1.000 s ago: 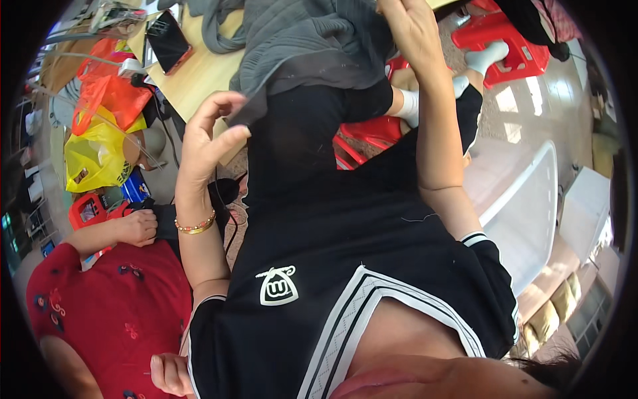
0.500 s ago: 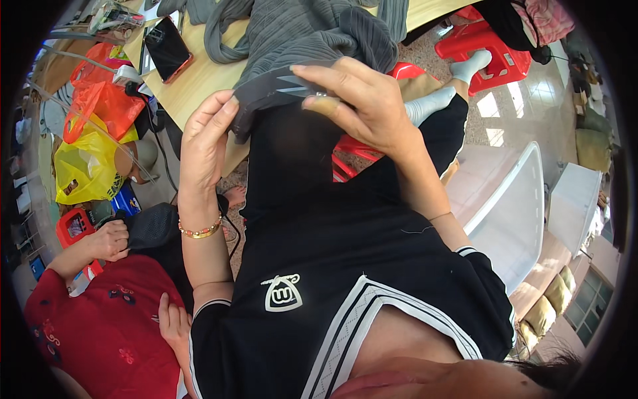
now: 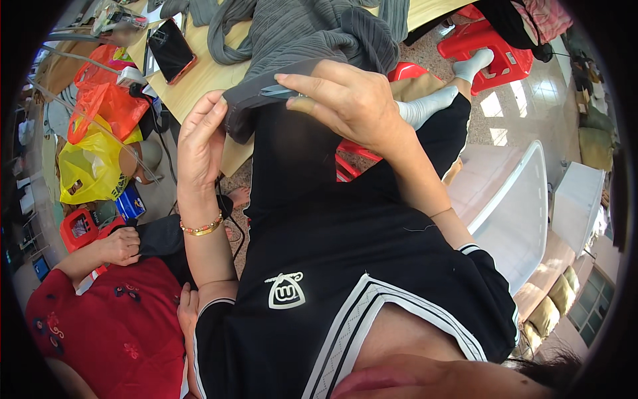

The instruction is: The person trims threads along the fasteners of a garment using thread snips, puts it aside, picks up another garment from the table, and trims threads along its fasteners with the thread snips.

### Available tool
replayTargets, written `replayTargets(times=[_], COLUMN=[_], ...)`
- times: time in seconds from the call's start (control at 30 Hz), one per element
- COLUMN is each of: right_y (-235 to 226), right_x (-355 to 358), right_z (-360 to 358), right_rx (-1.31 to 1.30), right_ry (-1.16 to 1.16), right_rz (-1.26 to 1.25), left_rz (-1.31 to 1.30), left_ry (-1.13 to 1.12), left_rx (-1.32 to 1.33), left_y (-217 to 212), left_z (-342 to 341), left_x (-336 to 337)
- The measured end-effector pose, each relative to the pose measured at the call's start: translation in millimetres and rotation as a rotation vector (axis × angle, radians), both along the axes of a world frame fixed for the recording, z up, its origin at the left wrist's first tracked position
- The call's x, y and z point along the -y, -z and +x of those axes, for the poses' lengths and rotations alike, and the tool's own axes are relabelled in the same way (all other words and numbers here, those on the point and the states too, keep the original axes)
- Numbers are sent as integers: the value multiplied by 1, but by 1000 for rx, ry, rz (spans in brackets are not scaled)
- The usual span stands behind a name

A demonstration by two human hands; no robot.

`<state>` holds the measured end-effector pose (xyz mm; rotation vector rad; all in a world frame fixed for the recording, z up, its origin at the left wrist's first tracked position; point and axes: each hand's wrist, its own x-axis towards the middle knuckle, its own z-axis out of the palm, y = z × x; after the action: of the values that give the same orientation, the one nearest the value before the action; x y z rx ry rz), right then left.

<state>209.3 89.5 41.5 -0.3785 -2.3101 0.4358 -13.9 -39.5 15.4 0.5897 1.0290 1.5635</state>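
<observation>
A dark grey ribbed garment (image 3: 292, 36) drapes over the table edge toward my lap. My left hand (image 3: 201, 138) pinches the end of its smooth band (image 3: 244, 100) between thumb and fingers. Small thread snips (image 3: 276, 90) sit in my right hand (image 3: 355, 106), their blades lying along the band and pointing toward the left hand. Only the blades show; the rest is hidden by my fingers. The blades look close together, and whether they touch the cloth I cannot tell.
On the wooden table (image 3: 169, 100) lies a black phone (image 3: 171, 52). At left are orange (image 3: 100, 106) and yellow plastic bags (image 3: 90, 166), and a seated person in a red top (image 3: 113, 312). A red stool (image 3: 488, 53) and a clear plastic bin (image 3: 515, 219) stand at right.
My right hand has shifted slightly left along the band, closer to the left hand. The snips' blades were spread apart and now lie nearer each other.
</observation>
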Motion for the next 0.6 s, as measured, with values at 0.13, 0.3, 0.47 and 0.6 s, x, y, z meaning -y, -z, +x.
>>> replayTargets(times=[0.13,0.3,0.47,0.6], right_y=[4,-1,-5,-5], right_x=[-1,2,10,16], right_z=[4,1,-9,-11], right_rx=[-83,-49,-31,-16], right_ry=[-153,-105,-79,-50], right_rz=[-236,-131,31,155], left_rz=[-3,-74,-115,-151], left_ry=[36,17,19,-6], left_rx=[-47,-213,-390,-379], left_y=[-8,-23,-37,-38], left_z=[1,2,7,11], left_x=[0,3,6,7])
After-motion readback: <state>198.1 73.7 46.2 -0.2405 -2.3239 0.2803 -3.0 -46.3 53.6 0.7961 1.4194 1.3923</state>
